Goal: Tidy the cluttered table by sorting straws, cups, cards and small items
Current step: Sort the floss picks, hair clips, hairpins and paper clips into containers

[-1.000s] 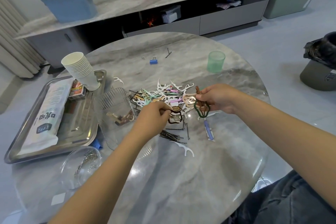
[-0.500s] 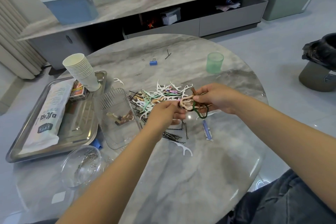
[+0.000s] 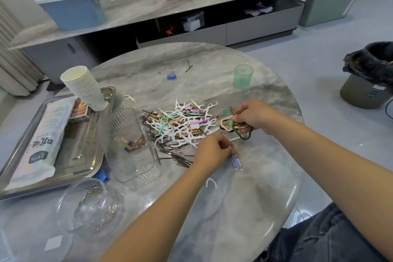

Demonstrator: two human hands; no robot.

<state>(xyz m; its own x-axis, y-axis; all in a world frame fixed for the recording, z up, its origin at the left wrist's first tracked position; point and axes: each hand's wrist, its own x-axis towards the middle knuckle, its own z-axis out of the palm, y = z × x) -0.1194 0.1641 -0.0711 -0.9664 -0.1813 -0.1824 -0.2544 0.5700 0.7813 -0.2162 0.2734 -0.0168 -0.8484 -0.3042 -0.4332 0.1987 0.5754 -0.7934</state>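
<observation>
L hand pinches blue pick, tip hidden.

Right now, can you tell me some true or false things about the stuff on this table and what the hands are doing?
1. The right hand holds a bunch of hair clips. True.
2. The stack of paper cups stands on the floor. False: it stands on the metal tray.
3. The left hand pinches a small purple item on the table. True.
4. The green cup lies tipped over. False: it stands upright.
5. The blue binder clip sits inside the round glass bowl. False: it lies on the table, far from it.
</observation>
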